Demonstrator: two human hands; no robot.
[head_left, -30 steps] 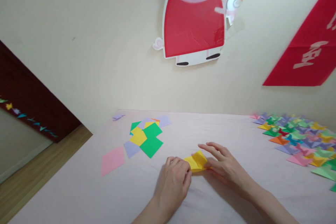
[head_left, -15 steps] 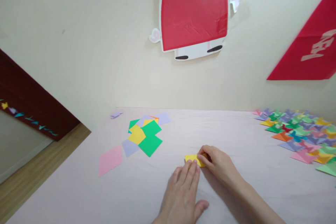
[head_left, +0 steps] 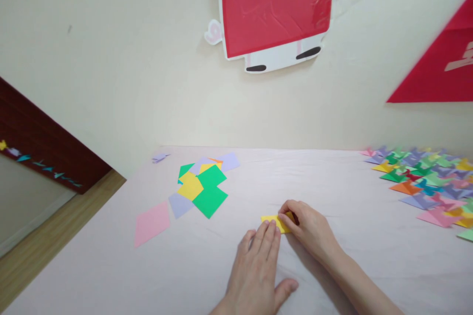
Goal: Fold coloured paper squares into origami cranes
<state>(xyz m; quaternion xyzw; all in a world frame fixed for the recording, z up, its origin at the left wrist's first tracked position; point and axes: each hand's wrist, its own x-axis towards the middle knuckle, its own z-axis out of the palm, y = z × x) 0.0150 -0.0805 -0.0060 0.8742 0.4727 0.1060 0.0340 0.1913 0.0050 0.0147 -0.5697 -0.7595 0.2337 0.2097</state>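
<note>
A small folded piece of yellow paper [head_left: 272, 219] lies flat on the pale tabletop [head_left: 314, 172], in front of me. My left hand [head_left: 254, 266] is laid out flat, its fingertips pressing on the paper's near left part and its thumb spread to the right. At the paper's right end, my right hand [head_left: 308, 226] pinches it between thumb and curled fingers. Both hands partly cover the paper, so the exact fold under them is hidden.
Loose squares lie to the left, among them a green sheet [head_left: 210, 199] and a pink sheet [head_left: 152, 224]. Rows of colourful folded paper figures [head_left: 428, 187] fill the right side. A small purple folded piece [head_left: 160, 158] sits at the far left corner. Behind stands the wall [head_left: 177, 98].
The camera view has shifted slightly. Both hands stay on the yellow paper in nearly the same pose, the left still flat and the right still pinching.
</note>
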